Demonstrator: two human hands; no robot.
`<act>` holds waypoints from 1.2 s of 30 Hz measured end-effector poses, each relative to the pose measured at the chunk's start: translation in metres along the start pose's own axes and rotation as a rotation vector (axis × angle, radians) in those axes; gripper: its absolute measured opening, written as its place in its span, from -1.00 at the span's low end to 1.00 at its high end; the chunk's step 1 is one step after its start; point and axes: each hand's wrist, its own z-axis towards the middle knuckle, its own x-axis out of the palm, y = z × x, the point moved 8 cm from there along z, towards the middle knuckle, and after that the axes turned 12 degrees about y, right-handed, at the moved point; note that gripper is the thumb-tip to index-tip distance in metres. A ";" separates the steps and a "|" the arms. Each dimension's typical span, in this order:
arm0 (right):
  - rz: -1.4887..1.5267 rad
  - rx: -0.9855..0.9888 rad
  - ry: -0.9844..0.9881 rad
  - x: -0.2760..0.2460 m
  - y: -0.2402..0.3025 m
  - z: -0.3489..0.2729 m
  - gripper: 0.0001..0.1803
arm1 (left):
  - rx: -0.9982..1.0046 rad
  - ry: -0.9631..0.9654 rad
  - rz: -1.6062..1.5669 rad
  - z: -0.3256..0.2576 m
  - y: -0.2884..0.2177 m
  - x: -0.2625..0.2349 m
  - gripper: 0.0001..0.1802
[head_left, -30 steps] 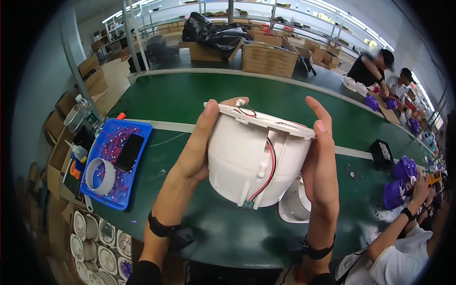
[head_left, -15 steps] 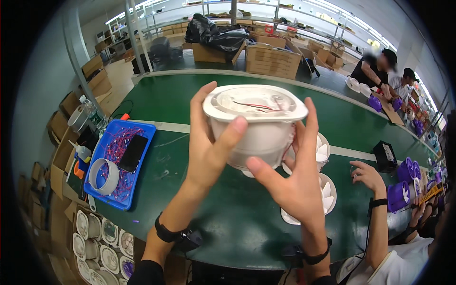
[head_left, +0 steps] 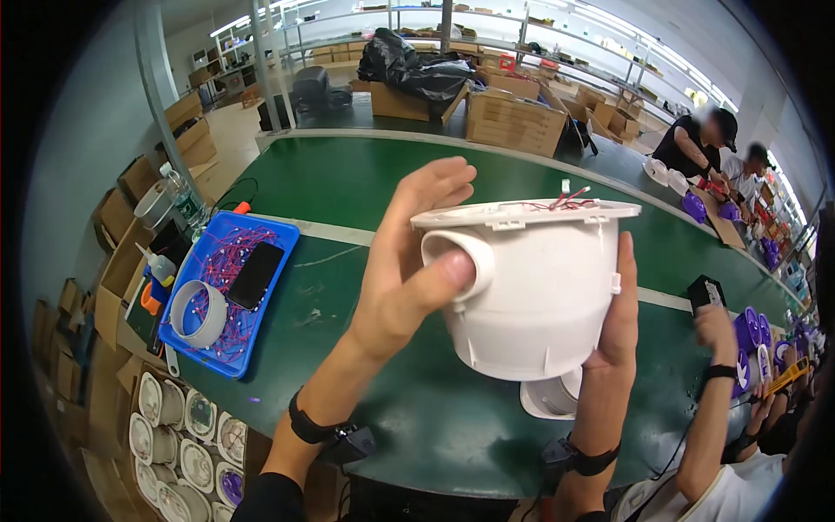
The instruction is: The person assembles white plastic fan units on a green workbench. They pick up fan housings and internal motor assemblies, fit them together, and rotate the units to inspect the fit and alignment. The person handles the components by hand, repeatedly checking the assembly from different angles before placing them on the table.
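Observation:
Above the green bench I hold a white plastic housing (head_left: pixel 539 309), shaped like a tub with a wide flat rim and a short round spout on its left side. Thin red and black wires (head_left: pixel 565 203) with small white connectors stick up over the rim. My left hand (head_left: pixel 400 270) grips the spout, its thumb at the round opening and its fingers behind. Against the right wall of the housing my right hand (head_left: pixel 619 322) is closed, most of its fingers hidden behind it. Another white round part (head_left: pixel 555 397) lies on the bench below, partly covered.
At the left, a blue tray (head_left: pixel 292 235) carries loose wires, a black phone (head_left: pixel 257 275) and a white ring (head_left: pixel 198 315). Stacked white housings (head_left: pixel 161 409) fill a box at lower left. A co-worker's hand (head_left: pixel 715 332) is near a black box (head_left: pixel 706 291) and purple housings (head_left: pixel 746 329) at right.
The housing has turned in my hands, bringing its spout and side wall into view, and has shifted right and lower. The co-worker's hand has moved toward the black box.

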 end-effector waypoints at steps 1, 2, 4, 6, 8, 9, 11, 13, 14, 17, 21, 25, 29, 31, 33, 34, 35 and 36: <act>-0.040 0.011 -0.035 -0.003 -0.002 0.002 -0.36 | -0.007 -0.015 -0.017 0.000 0.000 -0.001 0.20; -0.081 0.022 -0.072 -0.005 -0.005 0.004 -0.36 | -0.014 -0.029 -0.036 0.000 0.001 -0.003 0.18; -0.033 0.008 -0.106 -0.004 -0.008 0.005 -0.35 | -0.041 -0.037 -0.064 0.000 0.002 -0.005 0.16; -0.022 0.024 -0.130 -0.006 -0.011 0.005 -0.34 | -0.082 -0.026 -0.084 -0.002 0.003 -0.006 0.15; -0.070 0.062 -0.150 -0.008 -0.012 0.002 -0.32 | -0.126 -0.013 -0.269 -0.001 0.019 -0.006 0.10; -0.093 0.080 -0.160 -0.009 -0.013 0.001 -0.31 | -0.147 -0.007 -0.361 -0.002 0.027 -0.007 0.07; -0.190 0.082 -0.143 -0.012 -0.012 0.001 -0.30 | -0.186 0.081 -0.556 0.000 0.034 -0.008 -0.08; -0.246 0.078 -0.132 -0.011 -0.013 0.002 -0.31 | -0.197 0.117 -0.671 -0.001 0.035 -0.008 -0.23; -0.253 0.072 -0.129 -0.008 -0.014 0.003 -0.31 | -0.189 0.089 -0.664 0.000 0.035 -0.011 -0.24; -0.378 -0.002 -0.089 0.013 -0.004 0.007 -0.24 | -0.170 -0.008 -0.638 0.003 0.033 -0.014 -0.28; -0.479 -0.121 0.035 0.038 0.015 0.004 0.08 | -0.150 -0.146 -0.508 0.005 0.038 -0.025 -0.30; -0.750 -0.145 0.074 0.047 0.000 0.008 0.22 | -0.153 -0.221 -0.291 -0.003 0.045 -0.022 -0.19; -1.056 -0.346 0.022 0.044 0.018 0.007 0.06 | -0.131 -0.173 -0.279 -0.004 0.031 -0.017 -0.13; -0.765 -0.254 -0.023 0.025 0.020 0.011 -0.03 | -0.077 -0.155 -0.277 -0.006 0.014 -0.022 -0.16; -0.465 -0.127 -0.148 0.013 0.016 0.007 -0.12 | 0.001 -0.142 -0.113 -0.005 -0.007 -0.017 -0.20; -0.291 -0.088 -0.115 0.010 0.014 0.007 -0.11 | 0.046 -0.134 -0.032 -0.004 -0.017 -0.014 -0.23; -0.119 -0.048 -0.081 0.004 0.014 0.006 -0.08 | 0.083 -0.138 -0.063 -0.002 -0.018 -0.015 -0.18; 0.054 -0.009 -0.046 0.004 0.012 0.006 -0.05 | 0.081 -0.103 -0.008 -0.002 -0.019 -0.014 -0.18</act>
